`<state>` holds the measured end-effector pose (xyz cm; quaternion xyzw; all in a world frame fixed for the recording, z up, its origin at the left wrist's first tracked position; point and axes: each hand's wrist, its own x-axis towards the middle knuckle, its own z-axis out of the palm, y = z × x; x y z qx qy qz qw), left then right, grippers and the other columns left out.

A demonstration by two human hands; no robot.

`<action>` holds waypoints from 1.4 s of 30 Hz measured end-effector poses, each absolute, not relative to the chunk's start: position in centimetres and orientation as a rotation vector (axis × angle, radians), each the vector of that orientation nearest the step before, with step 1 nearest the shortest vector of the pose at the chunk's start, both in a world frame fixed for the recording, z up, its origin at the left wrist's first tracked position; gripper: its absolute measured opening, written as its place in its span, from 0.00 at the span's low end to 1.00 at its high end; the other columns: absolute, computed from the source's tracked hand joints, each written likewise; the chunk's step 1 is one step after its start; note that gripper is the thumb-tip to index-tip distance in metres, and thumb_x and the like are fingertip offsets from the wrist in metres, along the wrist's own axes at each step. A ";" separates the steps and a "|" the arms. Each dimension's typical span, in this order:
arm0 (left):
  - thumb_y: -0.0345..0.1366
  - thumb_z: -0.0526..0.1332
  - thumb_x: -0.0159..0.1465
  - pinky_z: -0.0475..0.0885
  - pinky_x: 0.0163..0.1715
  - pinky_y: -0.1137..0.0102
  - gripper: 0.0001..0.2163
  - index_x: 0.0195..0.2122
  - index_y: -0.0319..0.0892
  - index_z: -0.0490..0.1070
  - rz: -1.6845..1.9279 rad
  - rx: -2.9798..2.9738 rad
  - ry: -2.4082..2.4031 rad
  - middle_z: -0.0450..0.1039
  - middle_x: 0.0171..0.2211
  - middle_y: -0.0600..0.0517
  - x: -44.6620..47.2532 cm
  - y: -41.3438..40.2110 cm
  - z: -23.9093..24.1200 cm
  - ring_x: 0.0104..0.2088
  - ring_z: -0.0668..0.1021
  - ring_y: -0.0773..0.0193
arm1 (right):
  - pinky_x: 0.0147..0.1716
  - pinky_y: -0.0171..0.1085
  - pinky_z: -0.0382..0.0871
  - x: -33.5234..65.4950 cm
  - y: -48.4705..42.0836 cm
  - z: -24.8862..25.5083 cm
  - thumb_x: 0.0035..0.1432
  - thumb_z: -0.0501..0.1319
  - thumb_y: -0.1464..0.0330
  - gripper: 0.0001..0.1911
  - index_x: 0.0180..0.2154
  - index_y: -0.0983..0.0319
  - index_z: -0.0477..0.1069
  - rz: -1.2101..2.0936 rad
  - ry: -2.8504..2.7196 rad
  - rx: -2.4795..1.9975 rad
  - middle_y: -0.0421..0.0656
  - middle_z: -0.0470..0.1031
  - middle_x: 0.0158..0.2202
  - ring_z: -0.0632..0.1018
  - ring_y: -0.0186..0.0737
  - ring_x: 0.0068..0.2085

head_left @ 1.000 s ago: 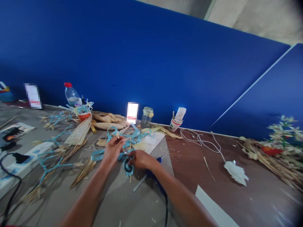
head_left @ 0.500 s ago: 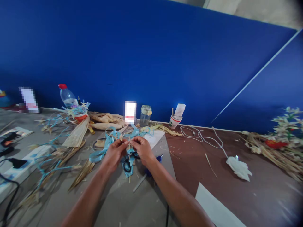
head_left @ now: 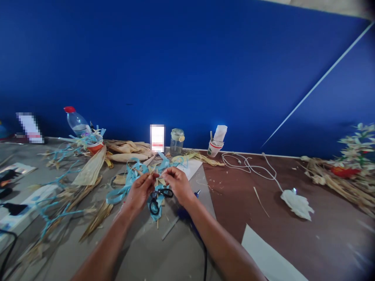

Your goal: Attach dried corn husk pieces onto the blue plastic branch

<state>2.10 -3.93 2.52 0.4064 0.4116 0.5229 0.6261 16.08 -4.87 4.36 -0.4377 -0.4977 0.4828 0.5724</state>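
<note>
My left hand (head_left: 142, 189) and my right hand (head_left: 177, 182) meet over the middle of the table, fingertips nearly touching. The left fingers pinch a thin, pale piece that looks like a strip of dried husk. My right thumb and finger are closed at its other side; what they hold is too small to make out. Below both hands lie black-handled scissors (head_left: 154, 206) on light blue ribbon (head_left: 116, 196). A blue glue gun (head_left: 184, 213) lies partly hidden under my right forearm, beside a clear glue stick (head_left: 170, 228).
Dried husks (head_left: 129, 148) lie along the blue partition (head_left: 187, 70). A lidded glass jar (head_left: 177, 145), a paper cup (head_left: 215, 150) and a bottle (head_left: 76, 124) stand at the back. A white power strip (head_left: 32, 207) is at left; a white cable (head_left: 249, 167) and paper (head_left: 266, 257) are at right.
My hands have drawn slightly apart, and the scissors beneath them show more fully. The whole view has shifted a little.
</note>
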 end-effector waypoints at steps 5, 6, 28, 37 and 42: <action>0.46 0.71 0.45 0.64 0.22 0.77 0.17 0.30 0.39 0.74 1.225 0.899 0.975 0.66 0.22 0.56 2.2 -3.9 2.1 0.21 0.66 0.73 | 0.29 0.32 0.63 15.5 -5.4 4.7 0.51 0.58 0.66 0.06 0.27 0.62 0.68 0.957 -1.323 -1.050 0.37 0.67 0.25 0.68 0.32 0.27; 0.46 0.71 0.45 0.64 0.23 0.77 0.17 0.30 0.39 0.74 1.228 0.896 0.978 0.67 0.22 0.56 2.3 -4.0 2.2 0.22 0.67 0.72 | 0.30 0.32 0.64 15.4 -5.5 4.7 0.52 0.58 0.66 0.06 0.27 0.62 0.68 0.917 -1.348 -1.058 0.38 0.68 0.27 0.69 0.32 0.28; 0.45 0.63 0.52 0.61 0.21 0.73 0.12 0.28 0.41 0.73 1.260 1.314 1.109 0.67 0.19 0.56 3.3 -5.5 3.7 0.20 0.65 0.68 | 0.35 0.34 0.69 14.3 -5.9 3.9 0.52 0.57 0.67 0.03 0.29 0.61 0.67 0.731 -1.271 -1.176 0.40 0.70 0.29 0.73 0.36 0.33; 0.44 0.62 0.55 0.57 0.19 0.74 0.11 0.24 0.41 0.71 1.259 1.405 1.151 0.62 0.17 0.56 3.1 -5.4 3.3 0.19 0.63 0.69 | 0.34 0.34 0.67 14.4 -6.0 4.0 0.52 0.57 0.69 0.03 0.28 0.61 0.67 0.658 -1.333 -1.201 0.40 0.70 0.30 0.73 0.36 0.34; 0.44 0.60 0.57 0.56 0.19 0.74 0.12 0.24 0.41 0.69 1.276 1.408 1.170 0.61 0.18 0.57 3.0 -5.3 2.9 0.19 0.62 0.69 | 0.36 0.34 0.67 14.5 -5.9 4.0 0.53 0.57 0.70 0.03 0.27 0.61 0.67 0.576 -1.387 -1.191 0.41 0.69 0.29 0.72 0.36 0.34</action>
